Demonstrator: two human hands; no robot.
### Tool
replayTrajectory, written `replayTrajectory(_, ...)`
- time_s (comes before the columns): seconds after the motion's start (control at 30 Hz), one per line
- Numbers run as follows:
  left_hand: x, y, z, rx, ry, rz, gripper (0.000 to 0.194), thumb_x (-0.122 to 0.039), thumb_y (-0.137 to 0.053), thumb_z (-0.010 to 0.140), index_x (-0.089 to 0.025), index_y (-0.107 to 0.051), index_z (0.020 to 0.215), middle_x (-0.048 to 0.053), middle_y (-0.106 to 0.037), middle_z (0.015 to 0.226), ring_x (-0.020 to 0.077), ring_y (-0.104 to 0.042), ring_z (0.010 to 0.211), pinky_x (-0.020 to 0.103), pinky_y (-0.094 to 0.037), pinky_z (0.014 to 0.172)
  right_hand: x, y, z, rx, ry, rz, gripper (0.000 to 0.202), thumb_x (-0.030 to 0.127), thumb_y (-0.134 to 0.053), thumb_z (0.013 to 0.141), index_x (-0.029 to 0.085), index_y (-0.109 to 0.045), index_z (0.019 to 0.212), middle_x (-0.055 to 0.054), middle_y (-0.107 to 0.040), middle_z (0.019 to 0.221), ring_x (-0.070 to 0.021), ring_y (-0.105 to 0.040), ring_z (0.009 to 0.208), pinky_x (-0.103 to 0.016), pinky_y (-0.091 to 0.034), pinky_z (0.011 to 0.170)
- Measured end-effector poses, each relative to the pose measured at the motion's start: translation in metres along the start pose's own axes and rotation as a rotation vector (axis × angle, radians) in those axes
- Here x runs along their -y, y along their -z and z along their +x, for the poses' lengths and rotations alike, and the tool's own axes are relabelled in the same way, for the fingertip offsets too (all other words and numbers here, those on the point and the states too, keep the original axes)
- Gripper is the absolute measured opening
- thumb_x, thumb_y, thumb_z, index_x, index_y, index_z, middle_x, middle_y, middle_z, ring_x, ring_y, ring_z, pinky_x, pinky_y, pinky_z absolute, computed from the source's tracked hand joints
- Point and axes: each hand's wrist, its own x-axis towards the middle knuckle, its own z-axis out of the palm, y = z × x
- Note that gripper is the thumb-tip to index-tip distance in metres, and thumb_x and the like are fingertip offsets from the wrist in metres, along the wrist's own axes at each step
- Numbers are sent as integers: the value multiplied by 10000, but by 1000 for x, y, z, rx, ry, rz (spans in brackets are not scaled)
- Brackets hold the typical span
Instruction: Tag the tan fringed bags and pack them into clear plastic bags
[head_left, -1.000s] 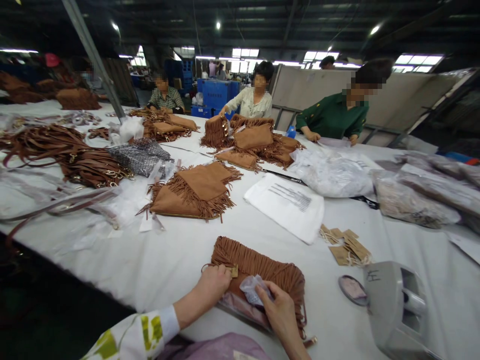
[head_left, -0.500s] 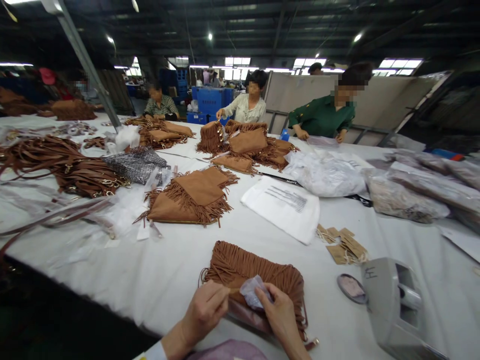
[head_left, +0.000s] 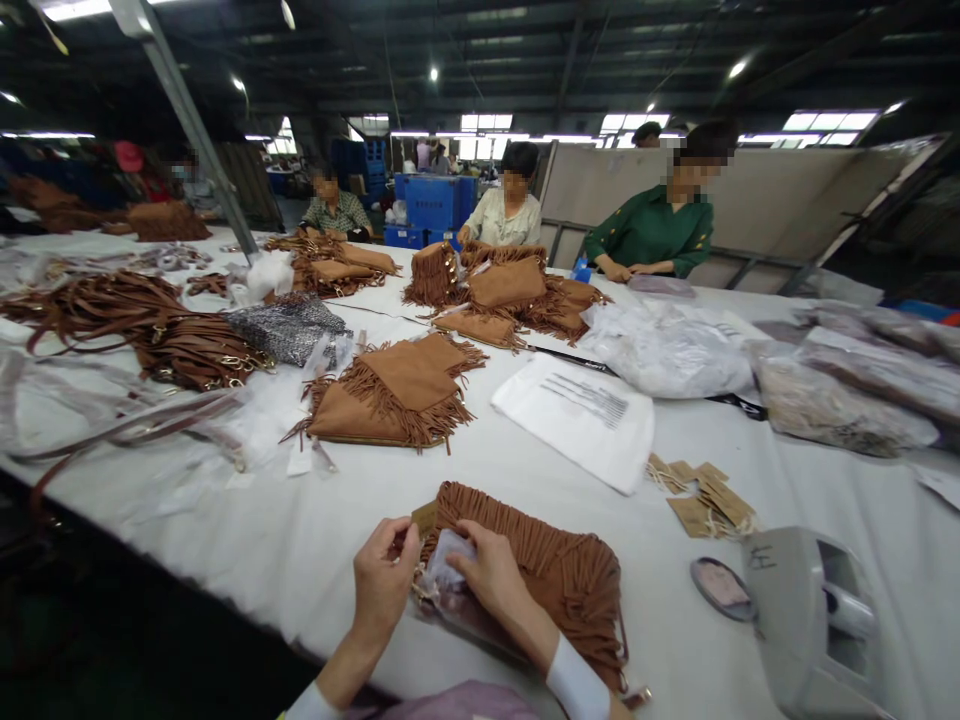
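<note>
A brown fringed bag (head_left: 555, 560) lies flat on the white-covered table right in front of me. My right hand (head_left: 491, 570) rests over its left part, fingers closed on a crumpled piece of clear plastic (head_left: 451, 552). Beside the bag's left end, my left hand (head_left: 384, 580) is pinched; what sits between its fingertips is too small to make out. A tan card tag (head_left: 424, 518) shows just behind those fingertips, at the bag's corner. A strap end with a metal clasp (head_left: 637, 697) sticks out at the bag's lower right.
A grey tape dispenser (head_left: 806, 610) and several tan tags (head_left: 709, 500) lie to the right. Ahead are a white printed pouch (head_left: 574, 415), stacked fringed bags (head_left: 394, 390) and wrapped bundles (head_left: 847, 395). Brown straps (head_left: 172, 335) heap at left. Co-workers stand across the table.
My left hand has moved left, off the bag's middle to its left corner. My right hand has shifted left with the plastic. A tan tag now shows by the corner.
</note>
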Motion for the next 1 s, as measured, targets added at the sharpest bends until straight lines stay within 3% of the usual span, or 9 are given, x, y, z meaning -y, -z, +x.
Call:
replayTrajectory(0.1,-3,-6,-2,32,-99,72,214,-359,-504,879,-197,-638,843,20,-618,748,150,-595,663,252,-490,620,-5,4,-7,-49,87,-70,404,169,-648,706,180,-645,1109,-106,-691,1063,-266,-625,992,-405,-482,888)
replayTrajectory(0.23,-2,-12,-7,128,-221,115,184,-307,-494,887,-206,-648,894,37,-640,775,157,-597,694,272,-488,685,-7,20,-28,-101,232,-133,344,168,-625,774,220,-601,1113,-89,-645,1119,-244,-585,1047,-405,-487,908)
replayTrajectory(0.33,2,-13,-10,114,-194,112,182,-312,-499,891,-209,-649,882,36,-637,771,156,-597,682,266,-488,664,-10,22,-42,-145,367,-245,298,184,-615,815,218,-587,1109,-100,-622,1145,-245,-567,1052,-414,-476,901)
replayTrajectory(0.5,5,-7,-9,14,-110,101,194,-337,-500,898,-197,-629,862,19,-603,753,141,-585,657,240,-497,603,-19,3,-42,-141,590,-443,155,131,-475,905,190,-614,933,-85,-650,1099,-217,-566,984,-374,-434,838)
replayTrajectory(0.8,8,-6,-12,-19,-215,108,120,-251,-524,903,-189,-626,904,12,-617,787,125,-598,691,225,-514,615,-21,5,-32,-111,498,-377,179,141,-445,933,183,-612,885,-44,-652,853,-174,-551,795,-302,-396,735)
replayTrajectory(1.0,10,-11,-8,76,-519,202,174,-137,-496,905,-188,-615,1021,46,-651,881,150,-621,814,263,-534,740,-25,6,-28,-84,398,-344,232,52,-420,889,187,-604,931,-54,-643,876,-187,-559,822,-312,-453,756)
